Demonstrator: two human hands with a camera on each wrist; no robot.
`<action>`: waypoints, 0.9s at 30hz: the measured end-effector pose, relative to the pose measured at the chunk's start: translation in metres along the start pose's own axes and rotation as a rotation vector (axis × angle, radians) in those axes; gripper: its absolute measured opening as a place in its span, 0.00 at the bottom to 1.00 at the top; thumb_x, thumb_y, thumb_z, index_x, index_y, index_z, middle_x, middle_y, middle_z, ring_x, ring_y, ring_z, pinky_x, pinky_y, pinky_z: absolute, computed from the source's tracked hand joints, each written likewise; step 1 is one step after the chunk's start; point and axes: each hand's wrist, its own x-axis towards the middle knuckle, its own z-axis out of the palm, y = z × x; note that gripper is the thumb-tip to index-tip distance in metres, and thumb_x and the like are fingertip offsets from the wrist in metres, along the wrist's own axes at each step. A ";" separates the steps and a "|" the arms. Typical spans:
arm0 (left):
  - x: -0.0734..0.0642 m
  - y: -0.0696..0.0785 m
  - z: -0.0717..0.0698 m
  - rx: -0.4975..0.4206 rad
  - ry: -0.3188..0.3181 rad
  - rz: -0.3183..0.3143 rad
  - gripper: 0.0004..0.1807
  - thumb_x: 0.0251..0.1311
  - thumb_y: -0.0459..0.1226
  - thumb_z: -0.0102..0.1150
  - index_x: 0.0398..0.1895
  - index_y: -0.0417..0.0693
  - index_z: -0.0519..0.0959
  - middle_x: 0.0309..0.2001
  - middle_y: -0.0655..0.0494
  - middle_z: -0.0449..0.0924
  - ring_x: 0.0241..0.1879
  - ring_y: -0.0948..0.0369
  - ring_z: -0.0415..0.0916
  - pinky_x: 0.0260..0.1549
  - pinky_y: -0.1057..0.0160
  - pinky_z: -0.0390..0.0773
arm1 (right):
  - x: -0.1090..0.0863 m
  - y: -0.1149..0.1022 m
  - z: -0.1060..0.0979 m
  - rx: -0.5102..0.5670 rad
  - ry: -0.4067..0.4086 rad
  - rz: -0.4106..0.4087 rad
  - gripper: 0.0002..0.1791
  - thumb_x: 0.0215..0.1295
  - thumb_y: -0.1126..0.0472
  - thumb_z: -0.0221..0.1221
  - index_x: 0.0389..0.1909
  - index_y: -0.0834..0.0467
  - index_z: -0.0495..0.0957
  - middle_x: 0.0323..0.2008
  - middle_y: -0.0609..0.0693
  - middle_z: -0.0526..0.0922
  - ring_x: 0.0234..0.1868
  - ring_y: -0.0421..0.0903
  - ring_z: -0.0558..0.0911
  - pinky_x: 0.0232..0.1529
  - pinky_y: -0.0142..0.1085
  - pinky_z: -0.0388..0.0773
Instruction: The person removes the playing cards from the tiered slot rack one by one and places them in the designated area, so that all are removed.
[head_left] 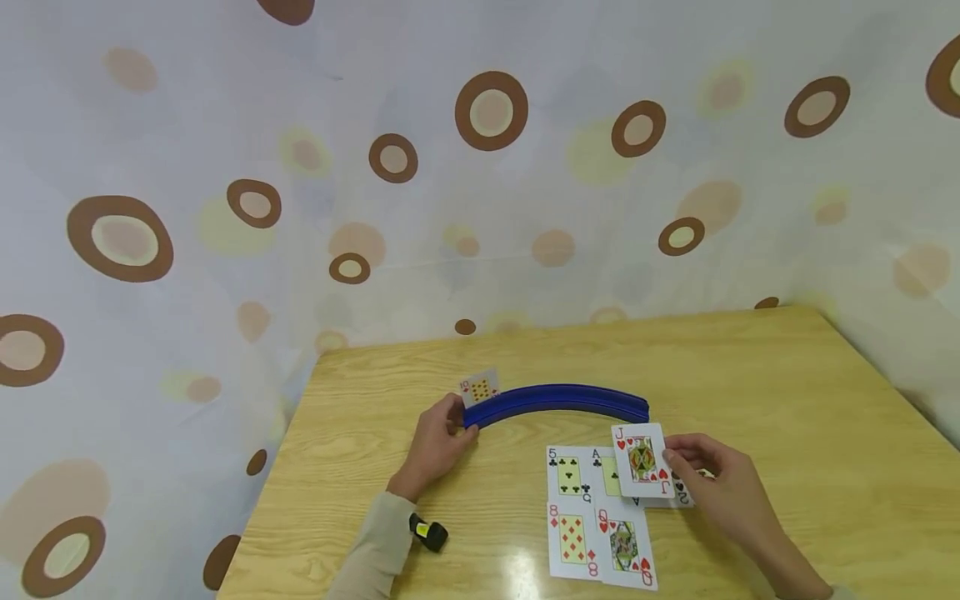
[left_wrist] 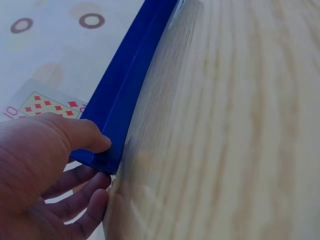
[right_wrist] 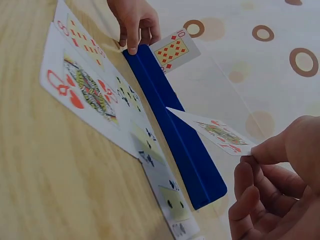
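My left hand (head_left: 437, 442) grips the left end of a curved blue card holder (head_left: 562, 398), thumb on its front side in the left wrist view. A ten of diamonds (head_left: 480, 387) stands in the holder at that end. Between thumb and fingers, my right hand (head_left: 723, 487) pinches a jack of hearts (head_left: 641, 460) by its right edge, face up. The jack is held above the table cards, near the holder's right end, and apart from the holder in the right wrist view. It partly covers an ace of clubs (head_left: 606, 475) and a black two (head_left: 682, 495).
Face up on the wooden table (head_left: 787, 400) lie a five of clubs (head_left: 568, 477), an eight of diamonds (head_left: 572, 540) and a queen of hearts (head_left: 624, 550), edges close together. A black strap (head_left: 429, 532) is at the left wrist. A patterned cloth (head_left: 555, 192) hangs behind the table.
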 end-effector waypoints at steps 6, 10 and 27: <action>-0.001 0.000 0.001 0.007 -0.009 -0.007 0.19 0.71 0.33 0.70 0.61 0.43 0.79 0.52 0.48 0.89 0.49 0.56 0.85 0.51 0.53 0.87 | -0.019 0.012 -0.007 -0.003 0.007 0.044 0.15 0.78 0.57 0.66 0.57 0.63 0.86 0.46 0.55 0.91 0.39 0.22 0.80 0.41 0.20 0.78; -0.001 0.002 0.001 -0.005 0.003 -0.013 0.18 0.70 0.33 0.69 0.61 0.42 0.80 0.52 0.47 0.89 0.49 0.54 0.85 0.52 0.49 0.87 | -0.028 0.016 -0.013 -0.020 -0.027 0.082 0.17 0.78 0.55 0.66 0.58 0.63 0.86 0.46 0.55 0.92 0.39 0.22 0.80 0.41 0.20 0.79; -0.003 0.004 -0.002 -0.010 -0.005 -0.020 0.17 0.71 0.33 0.70 0.59 0.42 0.80 0.50 0.46 0.88 0.49 0.53 0.85 0.52 0.46 0.87 | -0.046 0.030 -0.020 -0.094 -0.208 0.326 0.24 0.77 0.48 0.66 0.64 0.60 0.84 0.45 0.48 0.91 0.38 0.35 0.84 0.39 0.27 0.79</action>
